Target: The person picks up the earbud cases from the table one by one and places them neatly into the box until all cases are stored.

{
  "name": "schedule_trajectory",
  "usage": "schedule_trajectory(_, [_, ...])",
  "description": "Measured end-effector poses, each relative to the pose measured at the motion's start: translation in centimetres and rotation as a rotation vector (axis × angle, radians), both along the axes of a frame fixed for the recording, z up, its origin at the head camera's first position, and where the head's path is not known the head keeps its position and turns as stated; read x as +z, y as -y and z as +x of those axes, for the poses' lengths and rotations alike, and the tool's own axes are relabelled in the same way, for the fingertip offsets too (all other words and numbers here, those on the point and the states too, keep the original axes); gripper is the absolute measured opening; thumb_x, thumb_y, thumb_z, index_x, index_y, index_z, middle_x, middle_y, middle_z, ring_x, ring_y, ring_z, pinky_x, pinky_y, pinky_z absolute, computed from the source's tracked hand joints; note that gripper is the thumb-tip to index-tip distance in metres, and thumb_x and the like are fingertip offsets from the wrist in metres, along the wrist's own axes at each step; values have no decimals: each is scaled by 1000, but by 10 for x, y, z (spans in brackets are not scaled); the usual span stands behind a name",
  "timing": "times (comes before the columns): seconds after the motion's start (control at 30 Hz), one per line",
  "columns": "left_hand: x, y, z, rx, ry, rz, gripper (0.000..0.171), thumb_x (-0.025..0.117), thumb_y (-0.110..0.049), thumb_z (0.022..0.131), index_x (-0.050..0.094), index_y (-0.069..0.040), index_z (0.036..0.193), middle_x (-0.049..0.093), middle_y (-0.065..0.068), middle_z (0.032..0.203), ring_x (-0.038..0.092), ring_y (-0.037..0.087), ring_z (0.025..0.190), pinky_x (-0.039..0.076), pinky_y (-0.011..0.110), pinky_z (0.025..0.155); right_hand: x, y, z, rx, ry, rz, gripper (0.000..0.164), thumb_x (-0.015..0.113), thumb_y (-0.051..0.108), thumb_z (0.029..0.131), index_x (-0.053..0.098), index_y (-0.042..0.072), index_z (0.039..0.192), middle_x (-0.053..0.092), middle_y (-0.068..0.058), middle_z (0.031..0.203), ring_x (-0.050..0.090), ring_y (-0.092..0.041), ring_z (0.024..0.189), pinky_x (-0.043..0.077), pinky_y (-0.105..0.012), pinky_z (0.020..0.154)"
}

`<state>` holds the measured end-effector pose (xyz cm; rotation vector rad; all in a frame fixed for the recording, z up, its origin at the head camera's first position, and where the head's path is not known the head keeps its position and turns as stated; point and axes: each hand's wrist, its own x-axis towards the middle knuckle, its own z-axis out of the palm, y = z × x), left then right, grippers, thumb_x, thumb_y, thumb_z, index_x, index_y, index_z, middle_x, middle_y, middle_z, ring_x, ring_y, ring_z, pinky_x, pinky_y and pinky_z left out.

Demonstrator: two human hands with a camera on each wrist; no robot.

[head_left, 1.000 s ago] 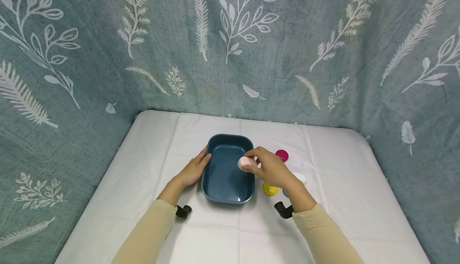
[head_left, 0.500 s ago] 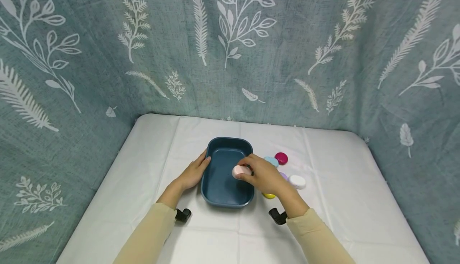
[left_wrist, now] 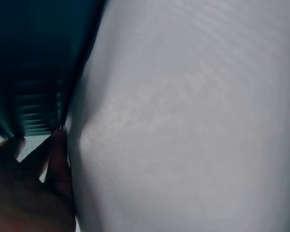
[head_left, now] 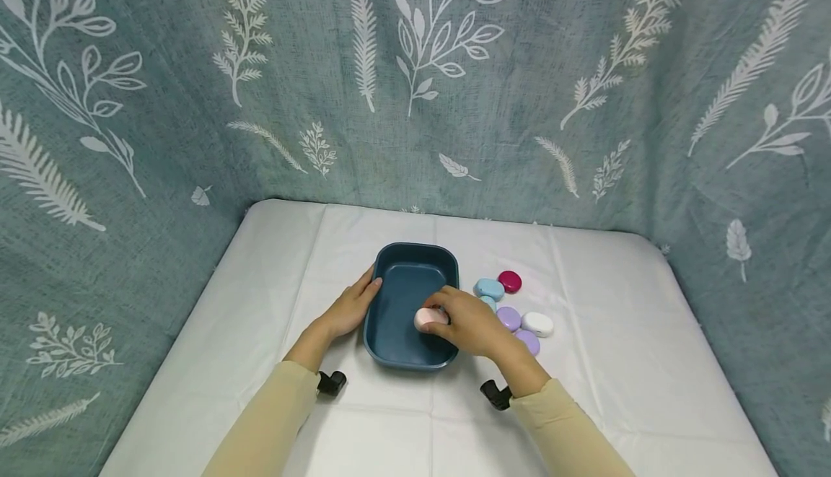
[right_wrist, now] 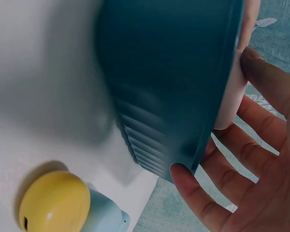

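Observation:
A dark blue rectangular basin (head_left: 415,361) stands on the white-covered table. My left hand (head_left: 347,311) holds its left wall, thumb at the rim and fingers along the outside. In the left wrist view, the fingertips touch the ribbed outer wall. Over the basin's right part, my right hand (head_left: 470,322) pinches a small pale pink oval case (head_left: 430,319) between thumb and fingers. The right wrist view shows the pink case (right_wrist: 232,99) partly behind the rim, with one fingertip close to the basin's outer wall. Whether the case touches the basin floor I cannot tell.
Right of the basin lie similar small cases: a crimson one (head_left: 509,281), a light blue one (head_left: 489,289), a white one (head_left: 538,324) and purple ones (head_left: 508,318). A yellow case (right_wrist: 55,203) shows in the right wrist view. Patterned curtain (head_left: 519,102) surrounds the table.
My right hand has moved left and nearer over the basin with the pink case, uncovering blue and purple cases. My left hand stays at the basin's left wall.

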<state>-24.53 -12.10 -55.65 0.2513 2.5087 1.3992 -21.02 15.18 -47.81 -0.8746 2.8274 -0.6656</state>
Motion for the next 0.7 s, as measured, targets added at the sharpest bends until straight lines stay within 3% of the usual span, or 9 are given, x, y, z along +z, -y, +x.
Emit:
schedule_trajectory(0.23, [0, 0, 0, 3, 10, 8, 67, 26, -68, 107, 16, -38, 167, 28, 3, 172, 25, 42, 157, 21, 67, 124, -3, 5, 3, 24, 17, 31, 33, 77, 38, 95, 73, 16, 120, 65, 4, 105, 61, -10, 89, 53, -31, 80])
schedule_trajectory(0.7, [0, 1, 0, -1, 6, 8, 67, 27, -67, 107, 15, -39, 166, 28, 2, 172, 25, 42, 157, 21, 66, 124, -18, 11, 5, 50, -17, 109, 33, 79, 42, 92, 75, 16, 113, 68, 3, 102, 65, -15, 88, 55, -38, 81])
